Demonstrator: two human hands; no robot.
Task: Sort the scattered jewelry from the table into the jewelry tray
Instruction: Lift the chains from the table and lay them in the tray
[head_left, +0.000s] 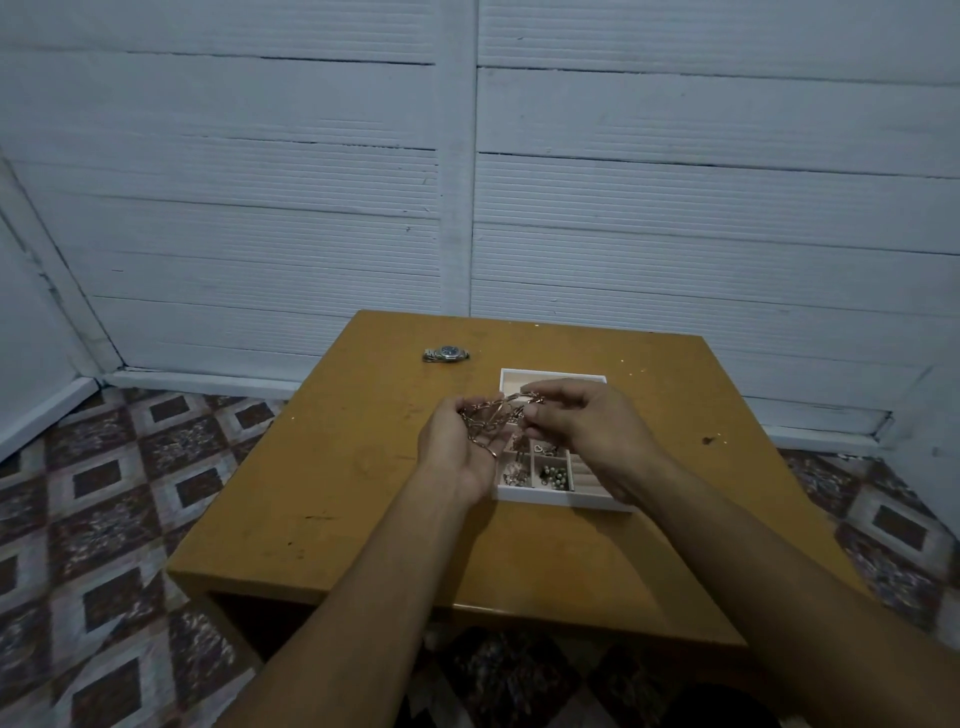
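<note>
Rose-gold link chain (485, 423): heaped in the cupped left hand (457, 452), fingers curled round it; right hand (582, 426) pinches one end.
White compartmented jewelry tray (561, 502): partly filled, chain above its 9 o'clock edge.
Silver wristwatch (447, 354): tray's 11 o'clock, unsorted.
Risk: slack loops could tangle or slip outside.

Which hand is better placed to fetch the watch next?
Left. The watch lies far-left of the tray, nearest the left hand; the right hand hovers over the tray. Both hands grip the chain.
</note>
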